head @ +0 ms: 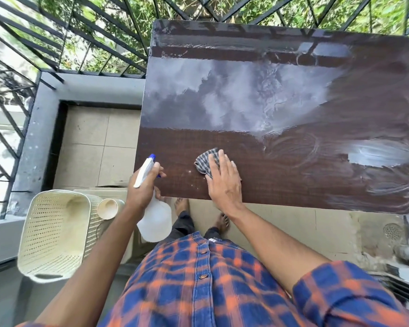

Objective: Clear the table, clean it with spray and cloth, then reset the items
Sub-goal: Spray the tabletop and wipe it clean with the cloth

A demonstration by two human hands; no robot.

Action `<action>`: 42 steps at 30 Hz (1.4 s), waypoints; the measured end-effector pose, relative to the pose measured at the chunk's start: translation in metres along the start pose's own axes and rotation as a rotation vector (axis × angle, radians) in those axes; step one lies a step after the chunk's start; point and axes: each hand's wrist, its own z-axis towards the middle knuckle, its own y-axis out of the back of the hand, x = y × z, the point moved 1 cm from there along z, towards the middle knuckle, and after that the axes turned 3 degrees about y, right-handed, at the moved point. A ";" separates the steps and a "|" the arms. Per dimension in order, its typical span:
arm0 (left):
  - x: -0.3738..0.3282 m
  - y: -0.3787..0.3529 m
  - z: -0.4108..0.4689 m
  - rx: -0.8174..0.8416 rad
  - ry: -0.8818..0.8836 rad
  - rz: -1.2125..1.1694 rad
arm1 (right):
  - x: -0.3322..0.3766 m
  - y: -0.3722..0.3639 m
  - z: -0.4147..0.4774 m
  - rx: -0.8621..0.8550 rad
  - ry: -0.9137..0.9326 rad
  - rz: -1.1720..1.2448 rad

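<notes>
Midway through the job, by the look of it: the dark brown table (pixel 281 178), filling the centre and right of the frame against a balcony railing (pixel 125 22), carried only a cloth and the hand working it, which suggested the clearing was done. Wet film and curved wipe marks covered its upper and right-hand stretches. The strip along its lower edge, near the centre of the frame, looked drier and showed a few pale specks, so it was probably the part left to wipe. At lower left a cream perforated basket (pixel 54 234) sat tipped toward the camera, off the table; what it rested on could not be made out. A translucent spray bottle (pixel 155 220) hung just off the table's lower-left corner, its blue nozzle raised over the edge. The person's left hand (pixel 143 187) was wrapped round the bottle's neck with a finger by the trigger. The right hand (pixel 223 182), just to the right and apart from it, lay flat with fingers straight, pressing down on the checked cloth (pixel 206 161), which was bunched on the tabletop at centre frame. A pale cup (pixel 108 208) stood beside the basket, touching or nearly touching it. Returning the basket and cup to the table appeared to be the step remaining once the wiping finished.
</notes>
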 end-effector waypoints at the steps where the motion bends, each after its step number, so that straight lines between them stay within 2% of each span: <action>1: 0.003 0.003 -0.001 -0.008 0.003 -0.011 | 0.017 -0.005 -0.001 0.025 0.071 0.018; 5: 0.012 0.015 -0.009 -0.026 0.020 -0.054 | 0.067 -0.017 -0.018 0.133 0.389 0.107; 8: 0.018 0.021 -0.016 -0.062 0.024 -0.098 | 0.076 -0.014 -0.025 0.194 0.472 0.199; 11: 0.021 0.026 -0.020 -0.103 0.039 -0.124 | 0.073 -0.001 -0.021 0.237 0.339 0.382; 15: 0.026 0.031 -0.025 -0.123 0.057 -0.176 | 0.029 0.024 0.007 0.050 0.094 0.481; 19: 0.030 0.034 -0.026 -0.139 0.067 -0.170 | -0.036 0.035 0.049 -0.080 -0.073 0.313; 22: 0.032 0.036 -0.026 -0.158 0.054 -0.139 | -0.048 0.026 0.054 -0.081 -0.101 0.156; 25: 0.037 0.042 -0.027 -0.189 0.062 -0.139 | -0.008 0.008 0.033 -0.029 0.052 0.116; 28: 0.043 0.048 -0.029 -0.207 0.082 -0.151 | 0.047 -0.010 -0.002 0.082 0.384 0.176; 30: 0.046 0.050 -0.031 -0.213 0.080 -0.154 | 0.074 -0.015 -0.020 0.162 0.543 0.226; 33: 0.048 0.053 -0.034 -0.223 0.066 -0.160 | 0.088 -0.012 -0.029 0.285 0.675 0.271; 36: 0.049 0.055 -0.037 -0.227 0.078 -0.186 | 0.074 -0.002 -0.027 0.272 0.585 0.310; 42: 0.052 0.065 -0.038 -0.233 0.064 -0.204 | 0.025 0.015 0.046 0.051 0.256 0.310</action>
